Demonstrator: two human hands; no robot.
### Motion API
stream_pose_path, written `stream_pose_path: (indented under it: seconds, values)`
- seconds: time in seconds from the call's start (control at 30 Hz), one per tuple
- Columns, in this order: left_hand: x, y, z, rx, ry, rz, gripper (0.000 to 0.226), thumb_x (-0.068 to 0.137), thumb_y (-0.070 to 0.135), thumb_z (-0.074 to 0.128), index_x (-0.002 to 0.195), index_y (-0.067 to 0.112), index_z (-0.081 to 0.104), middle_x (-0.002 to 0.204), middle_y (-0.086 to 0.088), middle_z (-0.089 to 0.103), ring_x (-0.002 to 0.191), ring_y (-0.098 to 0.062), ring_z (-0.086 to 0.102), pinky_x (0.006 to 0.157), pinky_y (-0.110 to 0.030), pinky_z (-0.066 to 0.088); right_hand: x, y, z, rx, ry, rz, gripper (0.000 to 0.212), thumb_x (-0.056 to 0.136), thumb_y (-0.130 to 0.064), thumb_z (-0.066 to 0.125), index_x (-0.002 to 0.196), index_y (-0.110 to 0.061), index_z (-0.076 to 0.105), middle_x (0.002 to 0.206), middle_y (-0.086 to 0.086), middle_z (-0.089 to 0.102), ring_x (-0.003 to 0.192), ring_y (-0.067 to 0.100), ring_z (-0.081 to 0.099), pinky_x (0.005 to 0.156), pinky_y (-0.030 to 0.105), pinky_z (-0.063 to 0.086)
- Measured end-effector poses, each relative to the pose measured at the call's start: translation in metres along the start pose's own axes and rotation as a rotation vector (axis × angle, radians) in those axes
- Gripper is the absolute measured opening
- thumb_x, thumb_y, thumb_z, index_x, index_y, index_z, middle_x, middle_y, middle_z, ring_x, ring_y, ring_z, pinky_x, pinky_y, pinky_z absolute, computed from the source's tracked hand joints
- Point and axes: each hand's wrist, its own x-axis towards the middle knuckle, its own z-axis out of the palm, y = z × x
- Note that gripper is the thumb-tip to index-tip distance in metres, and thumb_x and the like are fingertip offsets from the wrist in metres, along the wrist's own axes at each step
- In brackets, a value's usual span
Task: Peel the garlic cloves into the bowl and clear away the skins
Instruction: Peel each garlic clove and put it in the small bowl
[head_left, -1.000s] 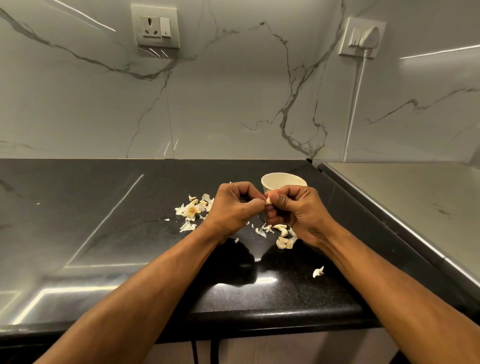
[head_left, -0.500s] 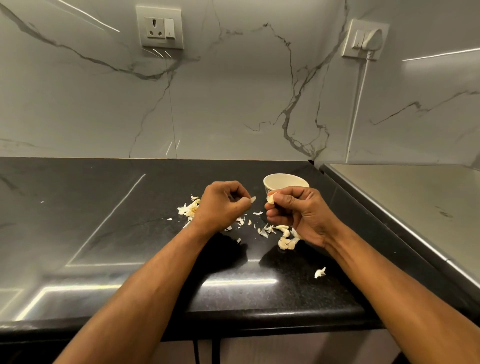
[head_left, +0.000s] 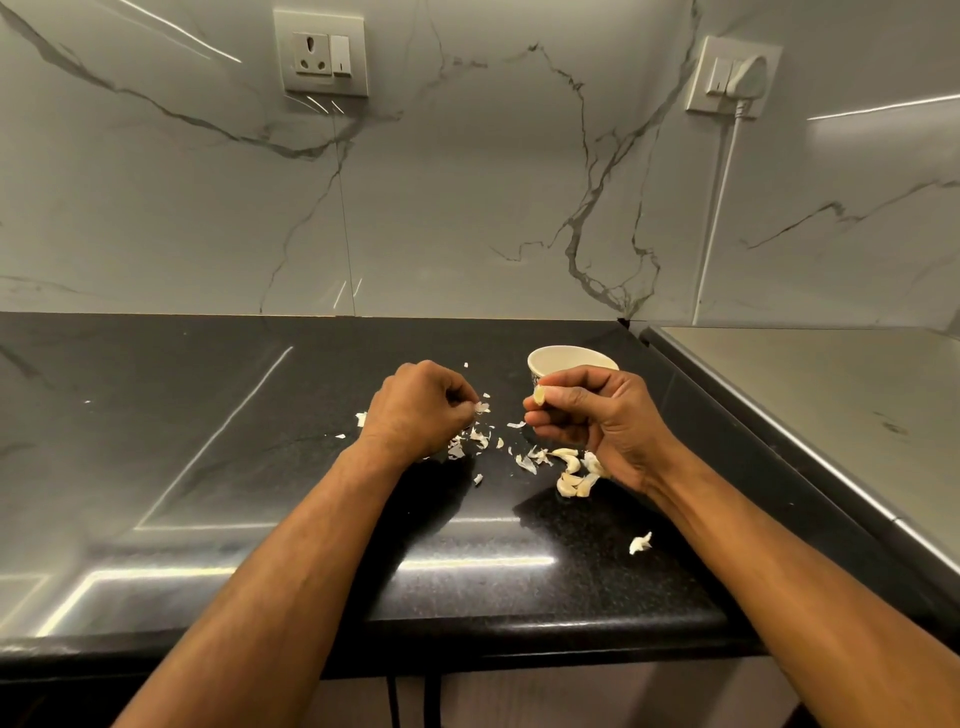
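Currently my right hand (head_left: 597, 421) pinches a clove (head_left: 540, 397) between thumb and forefinger, just in front of the bowl (head_left: 550, 364); the bare yellowish tip shows, but my fingers hide the rest, so I cannot tell whether skin remains. My left hand (head_left: 421, 410), left of the bowl and apart from the right, has its fingers curled with a flake of skin (head_left: 483, 408) at the fingertips. Risks, as I judge them: the clove is small and likely slick, so a loose pinch could let it drop among the skins (head_left: 470, 441) on the counter (head_left: 208, 415) rather than into the bowl; dry flakes may cling to my fingers and ride along into the bowl; my right wrist sits next to the pile of cloves (head_left: 574, 475) in front of the bowl and could scatter them toward the counter edge, where one stray bit (head_left: 640, 543) lies already. Bowl contents: only the near inner wall is in view, so I cannot tell what it holds.
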Motion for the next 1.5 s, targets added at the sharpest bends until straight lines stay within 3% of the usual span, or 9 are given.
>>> stream_pose_path:
  seconds: [0.1,0.2,0.37,0.57,0.73,0.9,1.13,1.27,1.5]
  values:
    - [-0.001,-0.001,0.002,-0.086,0.017,0.040,0.013,0.081,0.023,0.068,0.086,0.031,0.077,0.082,0.014,0.072,0.080,-0.007,0.066,0.081,-0.036,0.057,0.001,0.002,0.000,-0.024,0.015,-0.011,0.014,0.079,-0.002,0.068,0.092,0.002,0.069,0.089,0.024,0.072,0.071,0.026,0.073,0.064,0.031,0.061]
    - [-0.005,0.004,0.006,-0.296,-0.013,0.149,0.003,0.080,0.027,0.075,0.083,0.026,0.077,0.072,0.012,0.071,0.066,-0.007,0.066,0.069,-0.037,0.058,0.003,0.004,-0.001,-0.043,0.041,-0.040,0.009,0.082,0.002,0.067,0.092,0.001,0.068,0.092,0.025,0.073,0.074,0.027,0.073,0.065,0.032,0.061]
    - [-0.008,0.015,0.015,-0.350,-0.043,0.255,0.017,0.078,0.034,0.079,0.085,0.019,0.077,0.070,0.013,0.069,0.056,0.004,0.057,0.057,-0.015,0.044,0.005,0.008,-0.001,-0.106,0.074,-0.101,0.019,0.074,-0.007,0.073,0.091,0.002,0.071,0.093,0.024,0.073,0.078,0.030,0.073,0.074,0.039,0.062]
    - [-0.008,0.018,0.015,-0.385,-0.024,0.263,0.008,0.083,0.023,0.076,0.086,0.015,0.076,0.061,0.019,0.062,0.053,0.006,0.054,0.055,-0.010,0.039,0.006,0.011,-0.001,-0.147,0.068,-0.134,0.013,0.077,-0.005,0.073,0.089,-0.001,0.073,0.085,0.018,0.074,0.082,0.030,0.072,0.075,0.042,0.060]
    - [-0.010,0.020,0.016,-0.419,-0.036,0.231,0.011,0.086,0.020,0.072,0.090,0.010,0.076,0.054,0.023,0.060,0.048,0.005,0.050,0.051,-0.007,0.036,0.005,0.011,0.000,-0.191,0.050,-0.165,0.012,0.082,0.006,0.068,0.085,-0.005,0.073,0.084,0.012,0.075,0.082,0.025,0.073,0.076,0.040,0.061]
    - [-0.010,0.018,0.016,-0.399,-0.013,0.213,0.007,0.086,0.021,0.072,0.087,0.015,0.075,0.057,0.020,0.060,0.050,0.006,0.051,0.053,-0.008,0.037,0.005,0.011,0.000,-0.199,0.060,-0.159,0.009,0.086,-0.002,0.068,0.093,0.002,0.072,0.092,0.020,0.074,0.085,0.030,0.072,0.075,0.037,0.060]
    - [-0.010,0.021,0.015,-0.467,-0.037,0.195,0.006,0.088,0.017,0.070,0.090,0.015,0.075,0.055,0.022,0.061,0.048,0.004,0.052,0.051,-0.009,0.038,0.006,0.012,0.000,-0.210,0.073,-0.151,0.010,0.079,-0.003,0.074,0.088,-0.002,0.072,0.077,0.013,0.073,0.072,0.023,0.071,0.066,0.032,0.060]
    - [-0.011,0.025,0.013,-0.607,-0.069,0.121,0.005,0.089,0.014,0.069,0.087,0.014,0.073,0.062,0.011,0.065,0.047,0.003,0.053,0.048,-0.010,0.041,0.005,0.012,0.000,-0.222,0.067,-0.158,0.014,0.081,0.000,0.073,0.094,-0.002,0.073,0.080,0.011,0.074,0.073,0.021,0.071,0.067,0.031,0.060]
    - [-0.015,0.030,0.010,-0.811,-0.129,-0.093,0.009,0.085,0.006,0.069,0.077,0.009,0.073,0.060,-0.001,0.064,0.043,-0.008,0.042,0.040,-0.019,0.034,0.001,0.010,0.002,-0.265,0.035,-0.181,0.010,0.073,-0.006,0.076,0.082,-0.011,0.078,0.085,0.015,0.074,0.080,0.029,0.072,0.072,0.037,0.062]
